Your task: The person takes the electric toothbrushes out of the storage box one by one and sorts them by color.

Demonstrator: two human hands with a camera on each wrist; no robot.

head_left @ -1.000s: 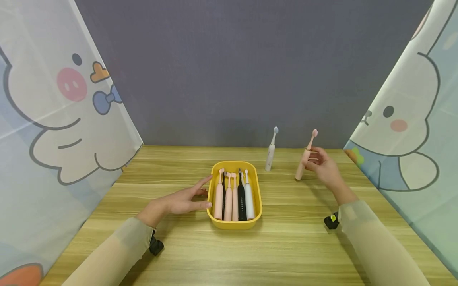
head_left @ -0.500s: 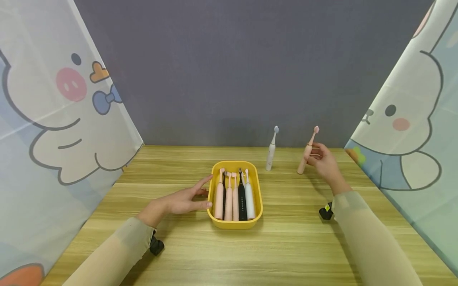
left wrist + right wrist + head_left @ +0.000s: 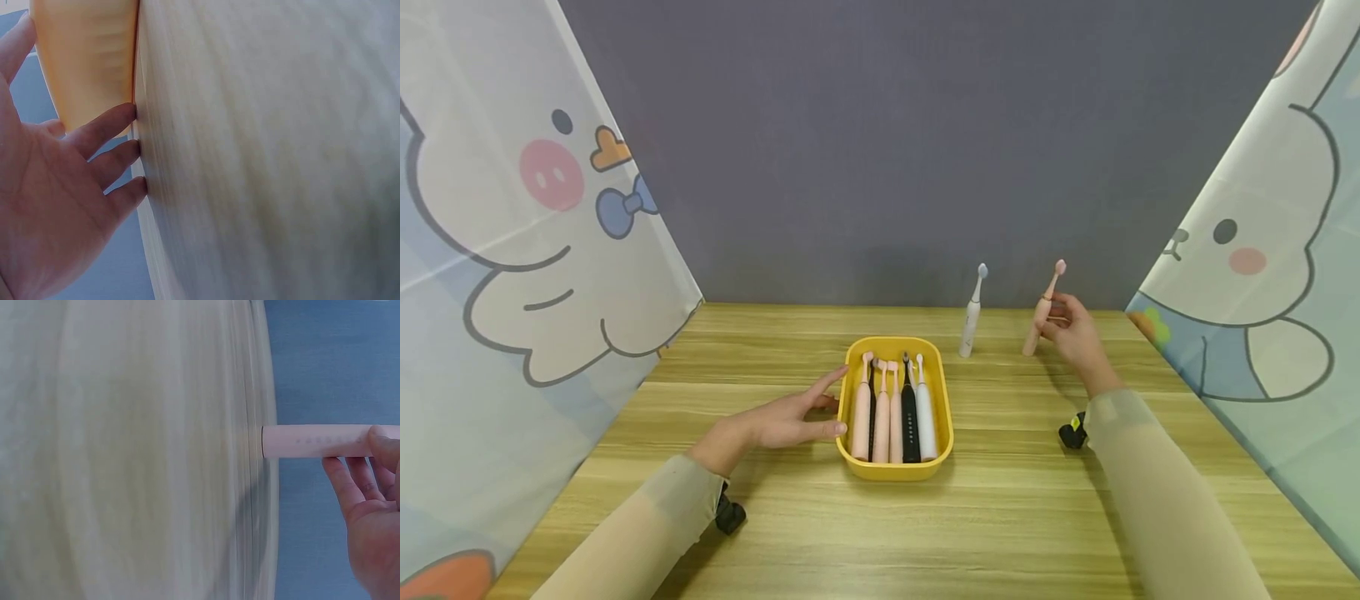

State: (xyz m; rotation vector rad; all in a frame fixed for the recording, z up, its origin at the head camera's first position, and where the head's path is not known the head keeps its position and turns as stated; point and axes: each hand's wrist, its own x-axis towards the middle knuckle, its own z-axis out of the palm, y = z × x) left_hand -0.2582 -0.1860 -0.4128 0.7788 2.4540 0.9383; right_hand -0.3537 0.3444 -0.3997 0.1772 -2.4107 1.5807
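In the head view my right hand (image 3: 1078, 340) pinches a pink electric toothbrush (image 3: 1041, 313) by its handle, head up and nearly upright. Its base is right at the tabletop in the right wrist view, where the pink handle (image 3: 312, 441) shows between thumb and fingers. To its left a white electric toothbrush (image 3: 971, 323) stands upright. My left hand (image 3: 781, 421) is spread at the left side of a yellow basket (image 3: 898, 472), index finger and thumb at its rim. Inside lie several electric toothbrushes: pink ones (image 3: 861, 425), black ones (image 3: 910, 423) and a white one (image 3: 925, 425).
The wooden table (image 3: 1000, 525) ends at a dark grey backdrop (image 3: 880, 158). Cartoon-printed cloths hang at the left (image 3: 550, 275) and right (image 3: 1270, 283). Black wrist cameras sit under both sleeves.
My right hand has carried the pink toothbrush back, away from me, and its base has come nearer the white one's line. My left hand and the basket have stayed in place.
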